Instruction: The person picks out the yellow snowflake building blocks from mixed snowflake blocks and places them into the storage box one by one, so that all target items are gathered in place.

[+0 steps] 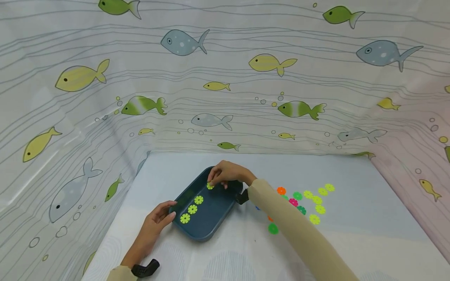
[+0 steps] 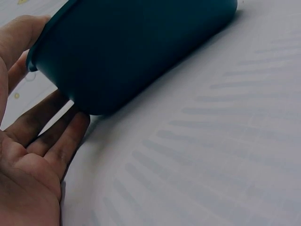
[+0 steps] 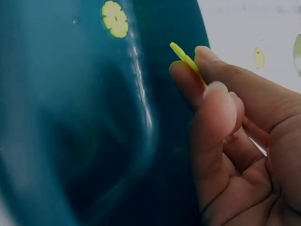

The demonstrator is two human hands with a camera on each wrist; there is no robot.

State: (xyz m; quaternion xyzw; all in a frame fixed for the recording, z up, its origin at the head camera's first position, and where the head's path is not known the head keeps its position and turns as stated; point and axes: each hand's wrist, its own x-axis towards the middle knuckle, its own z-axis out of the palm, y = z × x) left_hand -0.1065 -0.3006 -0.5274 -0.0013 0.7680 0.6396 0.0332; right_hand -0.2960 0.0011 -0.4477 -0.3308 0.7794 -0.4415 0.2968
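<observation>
A dark blue tray (image 1: 212,212) stands on the table, with three yellow notched plastic discs (image 1: 192,209) in a slanting row on its floor. My left hand (image 1: 154,220) holds the tray's near left end. In the left wrist view, the thumb lies at the tray's rim (image 2: 32,59) and other fingers (image 2: 70,136) reach against its outer wall. Over the far end of the tray, my right hand (image 1: 226,173) pinches another yellow notched disc (image 3: 183,56) between thumb and fingertips. That disc is seen nearly edge-on in the right wrist view.
Right of the tray, several loose notched discs lie on the table: yellow (image 1: 314,219), orange (image 1: 281,191), green (image 1: 273,228) and pink (image 1: 293,202). The right sleeve (image 1: 295,230) passes over part of this group. A fish-patterned sheet (image 1: 246,125) walls the table's back and sides.
</observation>
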